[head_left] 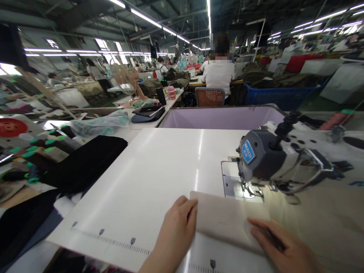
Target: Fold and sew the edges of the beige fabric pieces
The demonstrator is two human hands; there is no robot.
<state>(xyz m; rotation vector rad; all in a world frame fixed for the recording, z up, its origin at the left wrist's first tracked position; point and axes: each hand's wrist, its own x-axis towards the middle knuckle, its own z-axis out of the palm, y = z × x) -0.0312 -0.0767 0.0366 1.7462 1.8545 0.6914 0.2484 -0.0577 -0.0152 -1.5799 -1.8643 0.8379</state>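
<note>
A beige fabric piece [220, 218] lies on the white sewing table in front of the machine's needle area. My left hand [178, 227] is closed on its left edge, thumb and fingers pinching the corner. On the right, my right hand [280, 242] rests at the fabric's front part with its fingers stretched out and slightly apart. Just beyond the cloth stands the sewing machine head [261, 155], its lit presser foot [251, 190] close to the fabric's far edge. The undersides of both hands are hidden.
Printed ruler marks run along the front edge of the white table [148, 170]. Black fabric [91, 159] and thread cones [35, 159] lie left. A lilac-lined bin [216, 116] sits behind the table. Farther off, a person in white [218, 74] sits facing away.
</note>
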